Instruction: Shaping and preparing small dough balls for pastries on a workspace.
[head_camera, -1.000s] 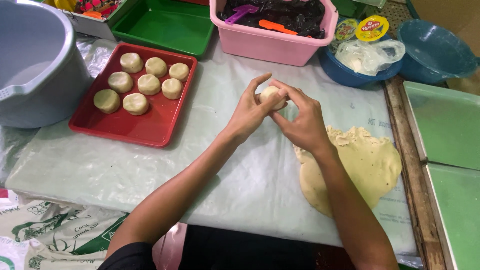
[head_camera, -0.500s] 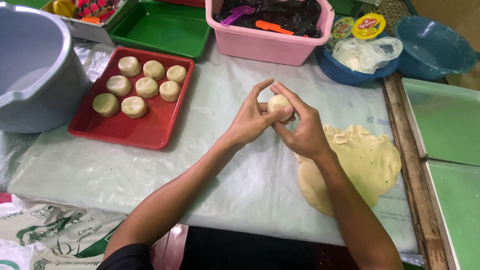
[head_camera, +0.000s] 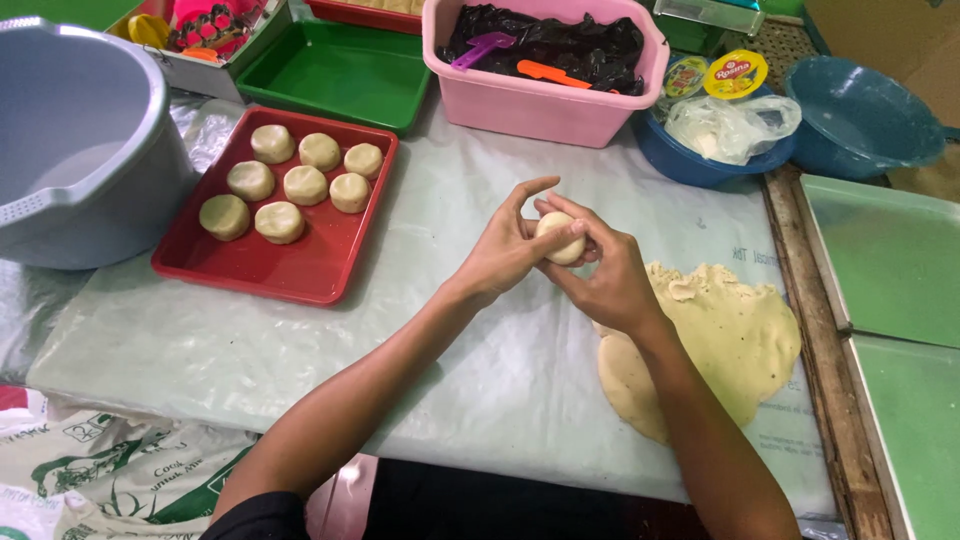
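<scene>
Seven shaped rounds (head_camera: 291, 183) already sit on the red tray (head_camera: 300, 275) at ten o'clock from our hands, in two loose rows that fill only its far half, so the near half has room for more. We judge the work well begun but far from over: the flattened sheet of dough (head_camera: 715, 345) at four o'clock from the hands is large, with only bites taken out of its near edge.

The eighth piece, a small dough ball (head_camera: 563, 238), is up off the table between both hands. Our left hand (head_camera: 510, 250) cups it with the thumb laid across its front, fingers curled narrowly around it; our right hand (head_camera: 605, 275) closes on it from the other side, fingertips pressing its top (a snug two-handed hold, no gap showing).

Against the frame half a second back, the ball sits lower and more hidden between the palms, the left index finger has lifted and straightened, and the hands have drawn a little closer together. The tray count is unchanged. At twelve o'clock the pink tub (head_camera: 545, 105) stands untouched.
</scene>
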